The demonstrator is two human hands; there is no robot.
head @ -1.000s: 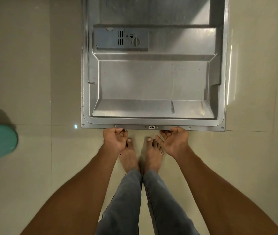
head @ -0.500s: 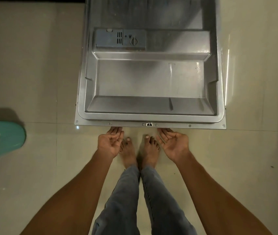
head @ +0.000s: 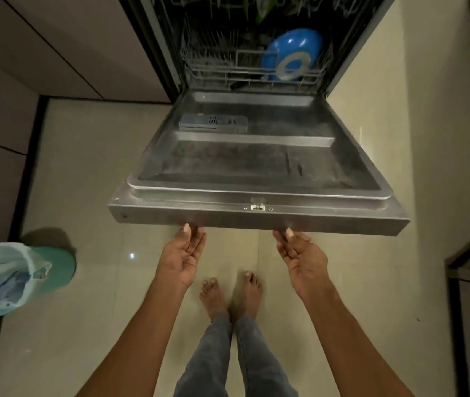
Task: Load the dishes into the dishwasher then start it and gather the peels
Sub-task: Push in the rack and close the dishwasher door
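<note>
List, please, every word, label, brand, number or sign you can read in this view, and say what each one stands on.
No text can be read here.
Dishwasher door, front edge, left corner: a small round mark, too small to read.
Detergent dispenser on the door: moulded marks, blurred.
Blue bowl in the lower rack: pale ring only, no lettering visible.
Bin: none visible.

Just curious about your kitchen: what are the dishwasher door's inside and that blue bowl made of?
The dishwasher door lining looks like brushed stainless steel: grey, dull sheen, pressed ridges. The blue bowl seems to be glossy plastic, judging by its saturated colour and soft highlights, though glazed ceramic is possible.
</note>
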